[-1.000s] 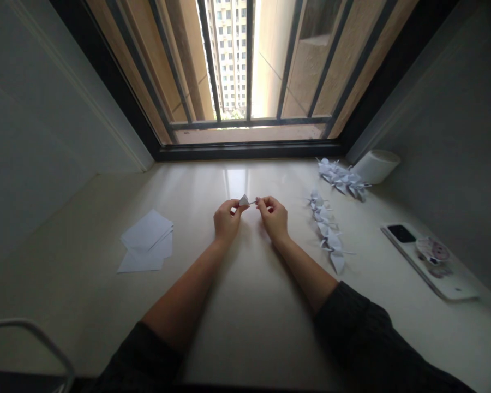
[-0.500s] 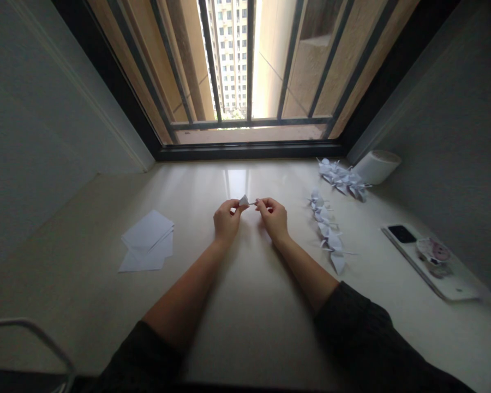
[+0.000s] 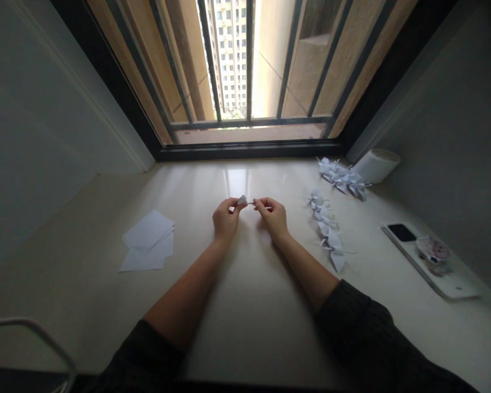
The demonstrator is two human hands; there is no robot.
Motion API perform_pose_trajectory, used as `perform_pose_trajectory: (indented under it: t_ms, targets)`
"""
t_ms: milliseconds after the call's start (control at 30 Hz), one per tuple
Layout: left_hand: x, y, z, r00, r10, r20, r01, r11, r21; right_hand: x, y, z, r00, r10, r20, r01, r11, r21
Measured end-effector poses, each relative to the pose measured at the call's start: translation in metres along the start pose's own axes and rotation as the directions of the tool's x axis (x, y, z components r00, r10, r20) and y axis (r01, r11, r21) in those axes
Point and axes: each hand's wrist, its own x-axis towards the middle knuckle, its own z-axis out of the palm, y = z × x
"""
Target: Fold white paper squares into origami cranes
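A small piece of folded white paper [image 3: 242, 200] is held between my two hands above the pale sill. My left hand [image 3: 226, 219] pinches its wider, wing-like part between thumb and fingertips. On the other side, my right hand [image 3: 272, 215] has its thumb and forefinger closed on a thin strip that sticks out of the same folded paper. To the right of that hand stands a row of folded paper cranes [image 3: 327, 229]. Several flat sheets of white paper [image 3: 149, 234] lie in a loose stack to the left.
More paper cranes [image 3: 339, 177] cluster at the back right, against a white roll [image 3: 376, 165] by the wall. A phone [image 3: 429, 262] with a round grip on its back lies at the right. A pale cable [image 3: 28, 325] curves at the lower left. Behind is a barred window [image 3: 249, 123].
Both hands have shifted very slightly left with the folded paper. Their pinching hold looks the same, and the things on the sill have stayed put.
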Motion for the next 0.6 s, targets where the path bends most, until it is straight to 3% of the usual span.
perform_pose_trajectory:
  t_ms: [267,600]
  targets:
    - [0.0013,-0.0014,-0.0001,0.999,-0.049,0.015,0.049,0.998,-0.039,0.0038,0.0037,0.0046,0.996,0.032,0.078,-0.054,0.957,0.286]
    - [0.0021,-0.0003,0.0005,0.997,-0.071,0.006,0.072,0.994,-0.08,0.0043,-0.0043,0.0053,0.947,0.183,0.265,-0.291,0.84,0.458]
